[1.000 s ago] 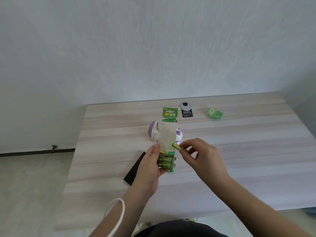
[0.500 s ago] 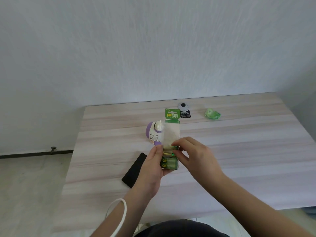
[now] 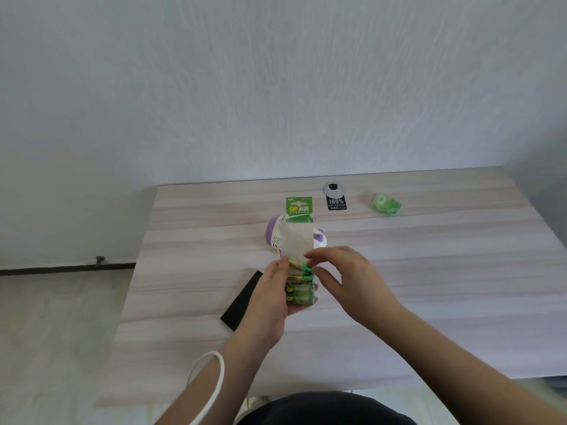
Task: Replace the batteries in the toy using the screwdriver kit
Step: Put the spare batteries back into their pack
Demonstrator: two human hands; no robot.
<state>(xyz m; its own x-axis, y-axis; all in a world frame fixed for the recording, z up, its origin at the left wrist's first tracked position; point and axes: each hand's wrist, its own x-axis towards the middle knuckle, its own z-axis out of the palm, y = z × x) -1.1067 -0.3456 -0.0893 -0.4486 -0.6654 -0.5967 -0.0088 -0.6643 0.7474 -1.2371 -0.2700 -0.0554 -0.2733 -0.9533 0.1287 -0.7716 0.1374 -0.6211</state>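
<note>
1. Our left hand [image 3: 276, 297] grips the battery pack [image 3: 300, 265] upright above the table [image 3: 429, 271], in front of the toy [image 3: 276, 237].
2. The batteries [image 3: 299, 266] lie crosswise, green ends toward our right hand [image 3: 343, 277], the nearer one.
3. Right fingertips [image 3: 310, 256] pinch narrowly at those ends.
4. The pack is green-topped, with gold-and-green cells.

One toy [image 3: 277, 237], two hands [image 3: 271, 299] [image 3: 349, 280]
</note>
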